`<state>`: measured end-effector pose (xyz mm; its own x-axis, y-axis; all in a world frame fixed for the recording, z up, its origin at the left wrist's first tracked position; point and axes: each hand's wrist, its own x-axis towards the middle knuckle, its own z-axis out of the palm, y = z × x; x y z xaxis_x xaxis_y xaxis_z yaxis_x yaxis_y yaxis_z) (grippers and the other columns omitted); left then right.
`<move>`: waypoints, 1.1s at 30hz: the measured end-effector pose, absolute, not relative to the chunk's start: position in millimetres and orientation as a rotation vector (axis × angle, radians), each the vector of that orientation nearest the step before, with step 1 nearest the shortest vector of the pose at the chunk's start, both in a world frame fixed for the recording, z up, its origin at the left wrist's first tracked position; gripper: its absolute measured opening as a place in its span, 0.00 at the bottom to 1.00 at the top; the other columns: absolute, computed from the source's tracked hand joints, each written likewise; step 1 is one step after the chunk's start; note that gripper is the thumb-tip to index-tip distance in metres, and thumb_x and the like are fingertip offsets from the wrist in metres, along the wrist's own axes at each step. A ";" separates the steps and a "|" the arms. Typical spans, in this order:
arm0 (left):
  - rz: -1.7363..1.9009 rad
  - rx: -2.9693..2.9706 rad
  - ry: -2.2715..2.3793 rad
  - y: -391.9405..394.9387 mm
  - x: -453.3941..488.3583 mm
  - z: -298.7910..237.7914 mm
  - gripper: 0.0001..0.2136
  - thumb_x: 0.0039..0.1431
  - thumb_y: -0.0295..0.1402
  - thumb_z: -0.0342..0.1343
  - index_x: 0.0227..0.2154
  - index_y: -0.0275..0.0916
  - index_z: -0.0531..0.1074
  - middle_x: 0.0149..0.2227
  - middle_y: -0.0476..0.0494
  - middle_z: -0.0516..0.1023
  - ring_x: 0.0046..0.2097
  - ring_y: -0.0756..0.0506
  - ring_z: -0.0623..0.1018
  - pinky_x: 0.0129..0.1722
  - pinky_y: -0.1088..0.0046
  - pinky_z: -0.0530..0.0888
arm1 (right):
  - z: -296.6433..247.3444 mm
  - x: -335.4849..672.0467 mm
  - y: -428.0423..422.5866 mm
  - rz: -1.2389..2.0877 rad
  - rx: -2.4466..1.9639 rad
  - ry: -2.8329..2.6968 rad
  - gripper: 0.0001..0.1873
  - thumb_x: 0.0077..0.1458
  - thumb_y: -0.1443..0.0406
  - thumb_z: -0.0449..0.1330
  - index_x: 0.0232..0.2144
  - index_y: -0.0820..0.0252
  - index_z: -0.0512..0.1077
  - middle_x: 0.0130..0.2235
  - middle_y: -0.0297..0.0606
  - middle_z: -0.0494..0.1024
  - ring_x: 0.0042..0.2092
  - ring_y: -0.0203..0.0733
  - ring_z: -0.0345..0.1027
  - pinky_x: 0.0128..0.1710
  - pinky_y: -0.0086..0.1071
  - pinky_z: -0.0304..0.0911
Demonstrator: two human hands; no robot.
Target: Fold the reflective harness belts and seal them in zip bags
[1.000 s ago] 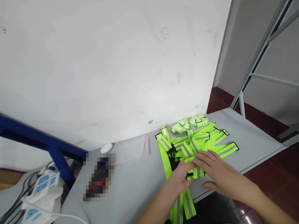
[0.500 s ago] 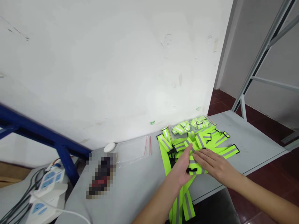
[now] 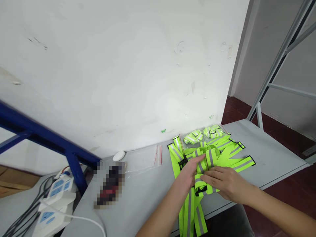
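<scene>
A folded bundle of neon yellow reflective straps (image 3: 201,169) with grey stripes is between my two hands. My left hand (image 3: 190,171) grips it from the left, thumb over the upper straps. My right hand (image 3: 223,182) closes on its right side, fingers bent over the lower fold, where a black buckle piece (image 3: 201,190) shows. More loose yellow straps (image 3: 244,163) with black-edged ends lie spread beneath and behind the hands. Some hang over the table's front edge. A black clip (image 3: 183,162) rests just left of the bundle.
Two clear bags of folded yellow straps (image 3: 194,136) lie by the wall. Flat clear zip bags (image 3: 145,159) with red seals, a white round object (image 3: 118,156) and a blurred-out item (image 3: 111,187) are to the left. White power strips (image 3: 55,200) with cables stand beyond the blue frame (image 3: 74,164).
My right hand has gone from lying flat with straight fingers to curling around the bundle's lower fold. The bundle's upper straps have loosened and stand up more. The view has shifted slightly.
</scene>
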<state>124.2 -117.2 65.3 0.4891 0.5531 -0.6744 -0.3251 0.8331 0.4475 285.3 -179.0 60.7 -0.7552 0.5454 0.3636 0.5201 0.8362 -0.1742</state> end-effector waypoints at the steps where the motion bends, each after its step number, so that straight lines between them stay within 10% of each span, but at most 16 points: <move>1: 0.529 0.287 0.891 -116.2 122.8 65.1 0.13 0.53 0.34 0.60 0.39 0.30 0.75 0.25 0.41 0.80 0.28 0.43 0.79 0.34 0.70 0.74 | 61.7 285.8 -178.7 0.193 -0.830 -2.630 0.25 0.54 0.73 0.52 0.55 0.62 0.64 0.43 0.44 0.77 0.42 0.44 0.71 0.39 0.35 0.67; 9: 0.405 0.325 0.384 -109.5 112.9 63.8 0.18 0.56 0.35 0.55 0.45 0.25 0.73 0.42 0.31 0.80 0.47 0.38 0.78 0.52 0.66 0.69 | 88.9 279.4 -165.2 0.997 -0.911 -2.451 0.18 0.58 0.61 0.59 0.51 0.54 0.72 0.42 0.40 0.79 0.42 0.42 0.72 0.42 0.31 0.62; 16: 0.650 0.340 0.537 -98.0 112.4 61.2 0.07 0.56 0.29 0.58 0.38 0.33 0.74 0.26 0.46 0.77 0.28 0.48 0.78 0.44 0.68 0.73 | 93.0 272.2 -151.8 1.242 -0.899 -2.391 0.18 0.55 0.56 0.62 0.45 0.58 0.76 0.38 0.35 0.80 0.38 0.40 0.70 0.39 0.28 0.61; 33: 0.971 0.858 0.703 -63.0 104.4 81.0 0.10 0.50 0.37 0.64 0.29 0.36 0.73 0.25 0.47 0.75 0.28 0.47 0.76 0.37 0.67 0.74 | 36.3 263.7 -100.5 1.366 -1.240 -2.333 0.19 0.52 0.50 0.61 0.34 0.61 0.75 0.35 0.38 0.77 0.35 0.43 0.70 0.36 0.33 0.62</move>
<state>104.4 -63.0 81.0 0.4026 0.9063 -0.1286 -0.4043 0.3021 0.8633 263.7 -100.5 36.3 -0.6411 0.7257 -0.2498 0.5730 0.2360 -0.7849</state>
